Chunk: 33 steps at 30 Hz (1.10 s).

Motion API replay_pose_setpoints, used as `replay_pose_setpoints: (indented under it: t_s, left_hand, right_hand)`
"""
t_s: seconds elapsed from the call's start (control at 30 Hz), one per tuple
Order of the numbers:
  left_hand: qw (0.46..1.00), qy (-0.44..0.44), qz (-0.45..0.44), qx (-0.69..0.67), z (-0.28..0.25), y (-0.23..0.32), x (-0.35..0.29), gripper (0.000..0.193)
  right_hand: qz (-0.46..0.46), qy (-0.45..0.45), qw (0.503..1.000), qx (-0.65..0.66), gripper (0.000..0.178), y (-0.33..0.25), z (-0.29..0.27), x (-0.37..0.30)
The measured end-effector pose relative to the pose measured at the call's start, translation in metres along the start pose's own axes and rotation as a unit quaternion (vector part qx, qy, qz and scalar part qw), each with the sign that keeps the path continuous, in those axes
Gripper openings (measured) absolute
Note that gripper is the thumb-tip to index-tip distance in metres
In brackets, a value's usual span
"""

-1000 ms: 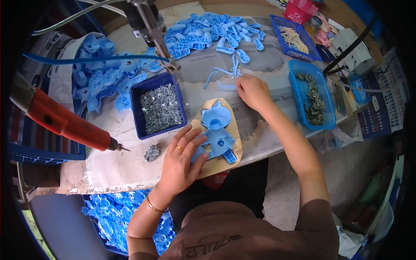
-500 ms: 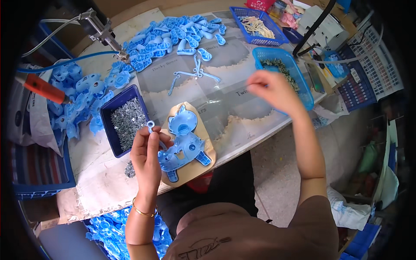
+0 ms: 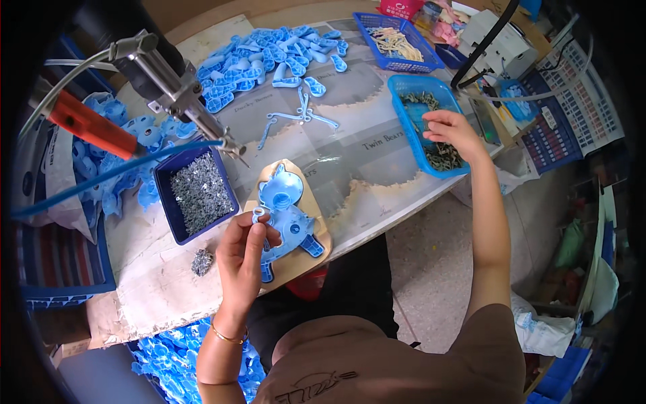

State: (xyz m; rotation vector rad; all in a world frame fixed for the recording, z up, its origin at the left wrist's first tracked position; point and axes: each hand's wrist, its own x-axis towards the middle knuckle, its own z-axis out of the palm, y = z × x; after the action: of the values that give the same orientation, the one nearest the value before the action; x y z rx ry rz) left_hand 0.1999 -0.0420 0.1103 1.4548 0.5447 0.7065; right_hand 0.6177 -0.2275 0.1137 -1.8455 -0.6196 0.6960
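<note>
My left hand (image 3: pixel 243 252) pinches a small light-blue plastic link with a ring end (image 3: pixel 258 213). It is above a blue animal-shaped toy half-shell (image 3: pixel 294 225), which lies hollow side up on a tan board (image 3: pixel 319 259) and is partly covered by that hand. My right hand (image 3: pixel 454 137) hangs over a bright-blue tray (image 3: pixel 412 145) of small dark greenish-grey pieces (image 3: pixel 444 156). Its fingers are drawn together; whatever they hold, if anything, is too small to make out.
A dark-blue bin of small metal screws (image 3: pixel 202 192) stands left of the board. Above hang a metal screwdriver (image 3: pixel 182 101) and a red-orange tool (image 3: pixel 94 124). Blue limb parts (image 3: pixel 269 57) are heaped at the back, near several loose links (image 3: pixel 303 116). A blue basket (image 3: pixel 417 66) holds pale strips.
My right hand has moved right and down to the tray, where the dark pieces now lie parted. My left hand has shifted right with the link. The hanging screwdriver has swung nearer the board.
</note>
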Motion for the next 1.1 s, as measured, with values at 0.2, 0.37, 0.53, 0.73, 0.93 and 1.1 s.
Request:
replay_pose_setpoints:
  t_s: [0.2, 0.37, 0.53, 0.73, 0.93, 1.1]
  left_hand:
    - [0.99, -0.046, -0.023, 0.134, 0.006, 0.001, -0.003, 0.019]
    - [0.991, -0.032, -0.022, 0.124, 0.013, 0.006, 0.002, 0.017]
    - [0.998, -0.005, -0.005, 0.06, 0.013, 0.003, 0.005, 0.013]
    - [0.992, 0.0, -0.021, 0.127, 0.005, 0.001, 0.004, 0.015]
    - [0.982, 0.02, -0.032, 0.187, 0.003, 0.0, 0.005, 0.016]
    - [0.973, 0.015, -0.016, 0.228, -0.001, -0.002, 0.006, 0.017]
  right_hand:
    - [-0.015, -0.066, 0.99, 0.122, 0.026, -0.035, 0.06, -0.021]
    - [-0.012, -0.211, 0.971, 0.115, 0.019, -0.076, 0.152, -0.056]
    - [-0.043, -0.311, 0.946, 0.078, 0.016, -0.087, 0.201, -0.072]
    - [0.025, -0.368, 0.924, 0.105, 0.013, -0.089, 0.22, -0.074]
    - [-0.043, -0.352, 0.934, 0.037, 0.014, -0.089, 0.223, -0.078]
    - [-0.044, -0.357, 0.933, 0.027, 0.014, -0.091, 0.223, -0.078]
